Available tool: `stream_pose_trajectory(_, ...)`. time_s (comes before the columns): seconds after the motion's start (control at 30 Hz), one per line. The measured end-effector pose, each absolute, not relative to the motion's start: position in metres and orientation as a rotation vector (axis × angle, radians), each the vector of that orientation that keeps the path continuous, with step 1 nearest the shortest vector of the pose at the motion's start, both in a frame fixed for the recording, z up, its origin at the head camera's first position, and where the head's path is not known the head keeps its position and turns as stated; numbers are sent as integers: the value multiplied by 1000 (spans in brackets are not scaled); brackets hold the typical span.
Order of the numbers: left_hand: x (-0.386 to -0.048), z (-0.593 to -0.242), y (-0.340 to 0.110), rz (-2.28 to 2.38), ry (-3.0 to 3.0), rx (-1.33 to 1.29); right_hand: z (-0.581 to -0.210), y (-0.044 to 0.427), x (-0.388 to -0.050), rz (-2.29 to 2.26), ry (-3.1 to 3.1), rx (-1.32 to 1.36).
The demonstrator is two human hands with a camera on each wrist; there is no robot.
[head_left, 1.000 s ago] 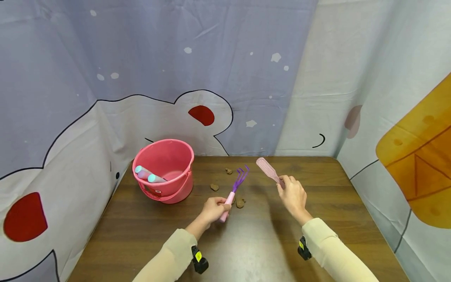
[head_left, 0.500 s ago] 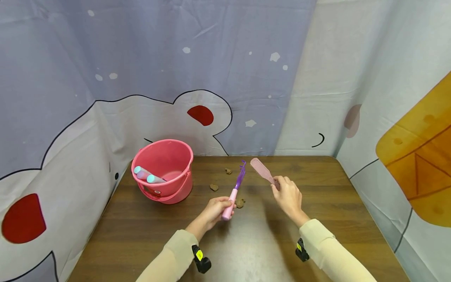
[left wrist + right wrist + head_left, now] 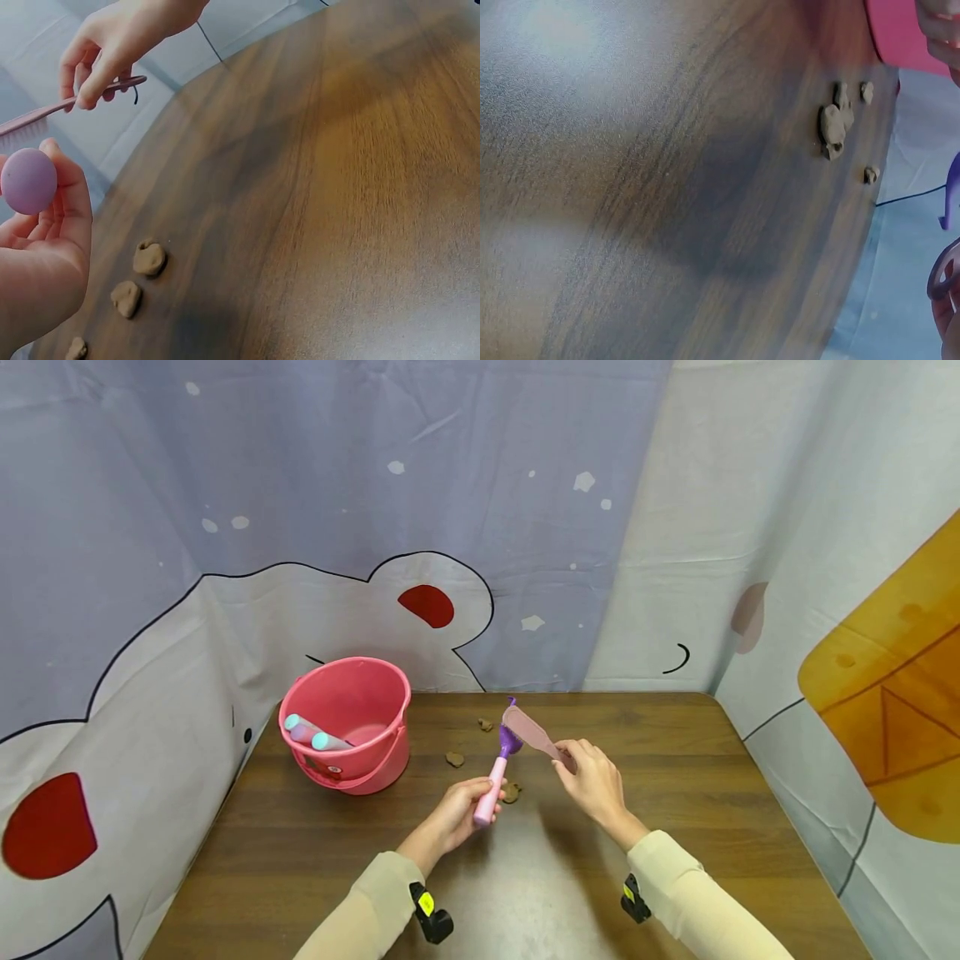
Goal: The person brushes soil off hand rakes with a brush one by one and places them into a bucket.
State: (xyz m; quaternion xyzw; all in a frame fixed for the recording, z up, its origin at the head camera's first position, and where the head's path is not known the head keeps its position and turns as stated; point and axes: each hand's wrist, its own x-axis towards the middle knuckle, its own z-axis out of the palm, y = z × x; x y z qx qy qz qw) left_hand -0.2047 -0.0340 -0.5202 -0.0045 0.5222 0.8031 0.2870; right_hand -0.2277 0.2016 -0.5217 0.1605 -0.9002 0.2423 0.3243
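My left hand (image 3: pixel 456 814) grips the pink handle of a small purple hand rake (image 3: pixel 491 789), its prongs pointing away from me above the table. My right hand (image 3: pixel 596 781) pinches the handle of a pink brush (image 3: pixel 531 732). Bristles show under the brush (image 3: pixel 24 133) in the left wrist view. The brush head lies across the rake's purple prongs in the head view and covers most of them; whether they touch I cannot tell. Below the rake a brown clay-like lump (image 3: pixel 512 792) rests on the table. From the right wrist, part of the purple rake (image 3: pixel 952 195) shows.
A pink bucket (image 3: pixel 386 768) stands at the back left of the wooden table (image 3: pixel 675 743), with several pastel handles (image 3: pixel 330 742) leaning inside it. Smaller brown lumps lie right of the bucket, one nearer (image 3: pixel 454 760) and another farther back (image 3: pixel 486 725). Printed curtains (image 3: pixel 555 527) hang behind.
My right hand has carried the brush leftward until it overlaps the rake's prongs. With my left hand the rake has turned, so its prongs no longer face the camera spread out.
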Motion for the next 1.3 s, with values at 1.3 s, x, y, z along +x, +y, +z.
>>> stream_pose_trajectory(1.3,-203,-516,-42,2086,1205,51,-515,199,-223,637,-2419,375)
